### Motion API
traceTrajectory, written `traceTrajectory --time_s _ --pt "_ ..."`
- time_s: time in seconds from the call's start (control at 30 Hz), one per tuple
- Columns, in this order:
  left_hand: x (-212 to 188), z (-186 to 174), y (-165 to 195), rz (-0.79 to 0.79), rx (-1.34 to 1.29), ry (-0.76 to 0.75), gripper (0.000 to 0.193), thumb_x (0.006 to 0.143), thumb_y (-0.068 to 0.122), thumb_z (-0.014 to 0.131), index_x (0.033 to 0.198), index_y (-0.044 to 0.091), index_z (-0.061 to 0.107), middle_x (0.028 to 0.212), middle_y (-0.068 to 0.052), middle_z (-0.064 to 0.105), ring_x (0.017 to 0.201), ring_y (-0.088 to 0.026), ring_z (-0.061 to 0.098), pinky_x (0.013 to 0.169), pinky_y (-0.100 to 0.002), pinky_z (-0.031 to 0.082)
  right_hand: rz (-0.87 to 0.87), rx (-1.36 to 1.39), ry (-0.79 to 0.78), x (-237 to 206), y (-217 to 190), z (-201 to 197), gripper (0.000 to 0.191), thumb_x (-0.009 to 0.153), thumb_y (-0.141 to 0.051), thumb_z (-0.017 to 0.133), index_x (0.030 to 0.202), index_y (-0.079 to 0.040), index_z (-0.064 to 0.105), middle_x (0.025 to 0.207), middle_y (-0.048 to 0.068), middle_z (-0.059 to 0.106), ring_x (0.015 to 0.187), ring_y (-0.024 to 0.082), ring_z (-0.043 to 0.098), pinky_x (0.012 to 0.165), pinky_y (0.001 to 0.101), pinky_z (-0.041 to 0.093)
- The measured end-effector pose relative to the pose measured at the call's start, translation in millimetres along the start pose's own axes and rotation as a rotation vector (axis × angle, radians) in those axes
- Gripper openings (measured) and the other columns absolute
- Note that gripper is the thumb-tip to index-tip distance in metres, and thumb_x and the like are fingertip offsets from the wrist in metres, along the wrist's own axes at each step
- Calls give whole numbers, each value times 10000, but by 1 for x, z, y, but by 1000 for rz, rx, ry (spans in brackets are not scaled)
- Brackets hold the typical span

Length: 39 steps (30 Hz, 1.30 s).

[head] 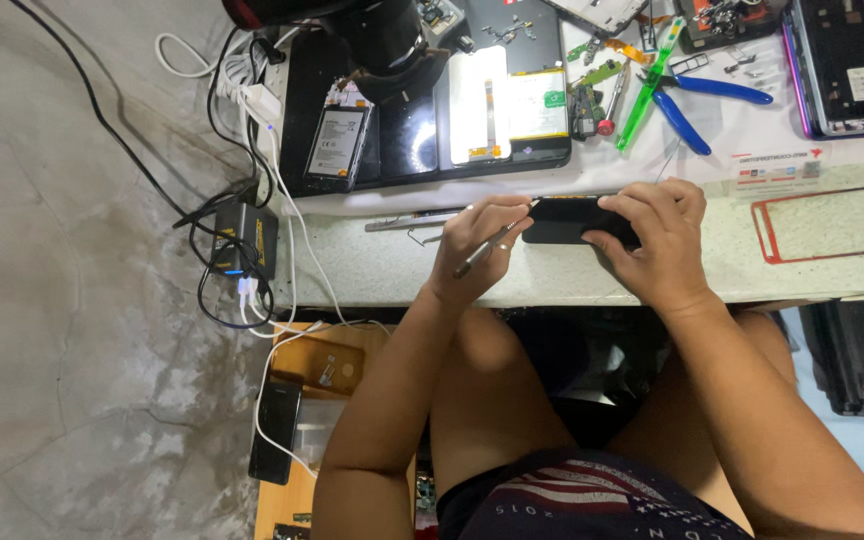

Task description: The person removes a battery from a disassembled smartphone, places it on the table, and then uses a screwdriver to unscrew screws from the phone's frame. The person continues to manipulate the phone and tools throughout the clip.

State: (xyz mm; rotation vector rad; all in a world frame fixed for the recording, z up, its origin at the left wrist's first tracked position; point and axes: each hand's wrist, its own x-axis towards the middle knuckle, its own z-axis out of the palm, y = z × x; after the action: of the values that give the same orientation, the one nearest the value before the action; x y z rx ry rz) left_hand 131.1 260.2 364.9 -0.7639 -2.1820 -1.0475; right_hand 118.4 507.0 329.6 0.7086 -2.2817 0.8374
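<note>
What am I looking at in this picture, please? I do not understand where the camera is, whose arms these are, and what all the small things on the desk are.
The camera sits on a person's head and looks down, so you see their own arms and knees. No machine is here, only two bare hands. The left hand holds a thin metal tool, like a small screwdriver. The right hand grips a dark phone at the edge of the speckled worktop. Further back lie an opened phone with its battery showing, blue-handled pliers, a green tool and a red phone frame. At the left, a charger box with cables hangs beside the desk.
</note>
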Motion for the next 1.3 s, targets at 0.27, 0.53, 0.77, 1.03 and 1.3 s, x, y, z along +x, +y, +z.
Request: traceTrajectory --time_s 0.27,0.53,0.77,1.03,1.3 --pt "2 -2 2 11 -18 31 177 910 -47 747 1023 12 623 1089 -133 729 935 -258 761 787 -308 645 -2 14 9 5 0 2 492 790 -223 930 1199 -143 670 1193 23 631 1162 306 496 1071 426 391" --pt "6 0 7 75 85 31 168 860 -47 769 987 11 674 1085 -107 741 992 -276 750 836 -330 626 -15 6 18 5 2 2 488 776 -213 930 1189 -143 680 1178 15 642 1149 295 509 1066 422 395" --pt "11 4 10 152 126 30 119 849 -39 772 938 6 707 1073 -96 743 1087 -290 733 893 -348 626 -13 22 27 4 3 -1 488 769 -212 935 1184 -148 686 1165 13 647 1130 290 508 1057 414 402" --pt "18 13 11 148 73 17 140 838 -43 778 948 12 711 1069 -92 746 1098 -283 734 910 -344 632 -25 24 33 7 6 -1 489 765 -200 937 1180 -141 685 1164 18 648 1127 295 513 1050 420 411" --pt "17 17 9 101 -26 27 174 845 -35 785 991 13 703 1081 -102 746 1094 -283 737 942 -350 621 -25 35 33 5 7 -3 491 764 -188 938 1179 -141 682 1157 23 649 1133 299 525 1055 430 410"
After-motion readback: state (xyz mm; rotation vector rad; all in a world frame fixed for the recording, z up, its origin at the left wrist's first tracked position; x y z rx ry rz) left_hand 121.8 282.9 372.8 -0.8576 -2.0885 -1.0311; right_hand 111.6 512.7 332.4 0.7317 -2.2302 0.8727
